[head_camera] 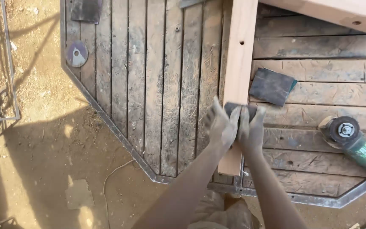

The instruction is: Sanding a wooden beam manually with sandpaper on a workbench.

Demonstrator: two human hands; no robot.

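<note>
1. Sandpaper piece (239, 108), dark and folded, lies pressed flat on the pale wooden plank (239, 68), under the fingertips of both hands.
2. Left hand (221, 124) has its grip clenched on the near left edge of that sandpaper piece, fingers stretched forward over it.
3. Right hand (250, 127) grasps the right part of the same piece; the two hands touch side by side, both coated in grey dust.
4. Beneath the grip, the plank runs straight away from the person, its near end just behind the wrists, a small hole showing farther up.
5. Under the plank sits the table (149, 85), a top of worn, dusty slats framed by a metal rim.
6. Just beyond and right of the grip, a second dark sandpaper sheet (272, 86) lies on the slats, beside the plank.
7. Farther right, level with the hands, an angle grinder (352, 140) with a green body rests on the table.
8. Far to the left and ahead, a round grey disc (76, 54) lies near the table's edge.
9. Left of everything, bare dirt ground (34, 140) lies partly in shadow.
</note>
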